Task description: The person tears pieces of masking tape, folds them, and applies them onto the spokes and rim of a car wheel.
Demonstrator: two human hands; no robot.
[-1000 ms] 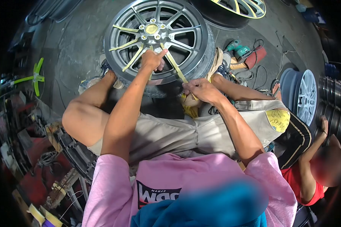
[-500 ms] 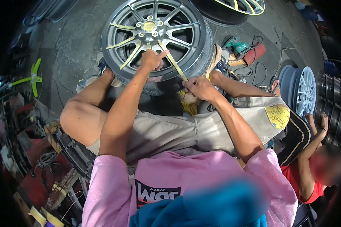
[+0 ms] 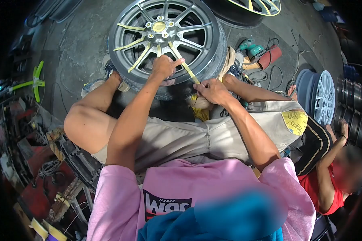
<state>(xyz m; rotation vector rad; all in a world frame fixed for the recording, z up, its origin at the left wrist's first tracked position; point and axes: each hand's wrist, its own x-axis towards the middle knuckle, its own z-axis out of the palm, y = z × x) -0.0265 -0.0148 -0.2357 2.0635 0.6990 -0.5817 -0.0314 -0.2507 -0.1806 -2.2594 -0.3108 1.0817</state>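
A grey multi-spoke wheel (image 3: 208, 30) with a tire lies face up between my legs at the top of the view. Strips of yellow masking tape (image 3: 138, 59) run along several of its spokes, and a yellow disc (image 3: 159, 27) covers the hub centre. Over the near spokes is my left hand (image 3: 163, 68), its thumb stretched out onto one long tape strip (image 3: 188, 70); its other fingers are curled and partly hidden. My right hand (image 3: 213, 91) pinches the outer end of that same strip at the wheel's near-right edge.
A green power sander (image 3: 255, 51) with a cord and a red abrasive sheet (image 3: 270, 57) lie right of the wheel. Another wheel with yellow spokes (image 3: 265, 7) is beyond. At right, a person in red (image 3: 328, 180) sits by a pale wheel (image 3: 325, 96). Clutter fills the left side.
My left thumb has slid a little outward along the tape strip, toward my right hand. The right hand still pinches the end, nearly unmoved. The person in red has shifted slightly.
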